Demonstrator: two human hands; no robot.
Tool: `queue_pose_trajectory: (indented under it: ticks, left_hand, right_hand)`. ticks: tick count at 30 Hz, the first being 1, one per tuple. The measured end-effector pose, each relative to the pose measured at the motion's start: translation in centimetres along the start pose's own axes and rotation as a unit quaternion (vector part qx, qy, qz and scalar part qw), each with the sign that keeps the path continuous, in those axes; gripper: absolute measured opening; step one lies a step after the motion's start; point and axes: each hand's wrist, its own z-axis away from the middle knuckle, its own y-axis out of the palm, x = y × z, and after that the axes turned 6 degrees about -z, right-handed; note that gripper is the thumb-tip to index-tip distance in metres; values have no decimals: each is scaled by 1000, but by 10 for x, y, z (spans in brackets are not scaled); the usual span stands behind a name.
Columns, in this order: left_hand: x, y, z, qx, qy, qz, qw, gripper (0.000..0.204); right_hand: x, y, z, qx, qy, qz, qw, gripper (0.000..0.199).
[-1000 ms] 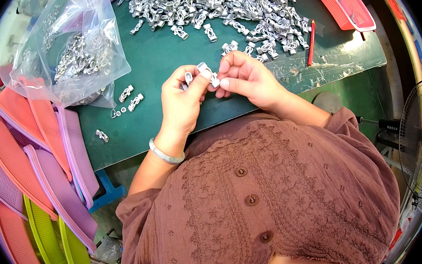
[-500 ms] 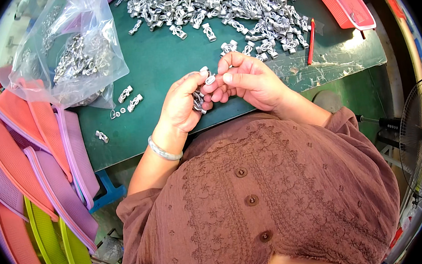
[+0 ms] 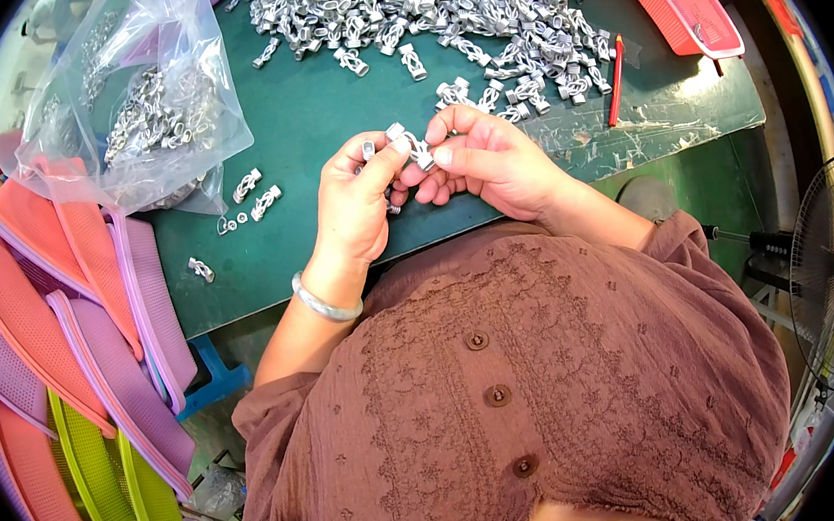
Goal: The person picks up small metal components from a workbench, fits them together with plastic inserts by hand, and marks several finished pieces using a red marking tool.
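Note:
Close to the table's near edge, my left hand (image 3: 351, 205) and my right hand (image 3: 495, 159) meet over one small silver metal link piece (image 3: 412, 147) with capped ends and looped sides. My left thumb and fingers pinch its upper left end, and my right thumb and forefinger hold its lower right end. More such pieces are tucked in my left hand; a second metal piece (image 3: 368, 150) pokes out above its fingers. How many it holds is hidden. Beyond my hands lies a big pile of the same silver pieces (image 3: 415, 8).
Loose pieces (image 3: 265, 202) and small rings (image 3: 232, 223) lie left on the green table (image 3: 305, 116). A clear plastic bag (image 3: 225, 109) holds more metal parts. At right are a red pencil (image 3: 616, 79) and a red basket (image 3: 728, 47). Stacked coloured baskets (image 3: 98, 358) stand left, a fan (image 3: 815, 275) right.
The link piece between my hands has turned and now shows its length, slanting between both thumbs. My left fingers have shifted, so a second piece sticks up above them. My right hand has barely moved.

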Motion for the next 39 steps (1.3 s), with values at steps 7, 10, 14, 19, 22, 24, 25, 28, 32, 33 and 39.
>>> queue_pose_trajectory:
  ticks: [7,10,14,19,22,24,25,28,32,33,39]
  left_hand:
    - [1,-2,1,-7,8,-27,1000,7]
    - [2,-3,2,-9,-1,-8,1000,7]
    - [2,-3,2,0,2,-2,1000,7]
    - [2,-3,2,3,2,-3,1000,8]
    - [2,-3,2,8,-2,-7,1000,12]
    - [1,-1,2,12,-3,-13,1000,16]
    - [1,0,3,20,-3,-9,1000,17]
    - [0,1,3,41,-8,10,999,21]
    - [2,-2,1,64,-27,49,996,24]
    - [3,-2,0,69,-30,58,995,25]
    - [4,-3,-1,73,-54,95,991,24]
  right_hand:
    - [-1,-4,0,-11,-7,20,1000,16]
    - [-1,-6,-1,-13,-8,19,1000,16]
    - [-1,-7,-1,-12,-11,17,1000,16]
    - [0,-6,0,-14,-8,16,1000,14]
    - [0,-6,0,-16,-14,30,999,15]
    - [0,-6,-1,-19,-23,55,998,18]
    - [-1,-6,-2,-24,-33,60,997,20]
    - [-5,-5,-2,-36,-63,78,994,26]
    - [-6,-3,-2,-43,-91,120,988,31]
    - [-7,-3,-2,-46,-94,133,986,32]
    - [-7,0,-3,-49,-102,141,984,29]
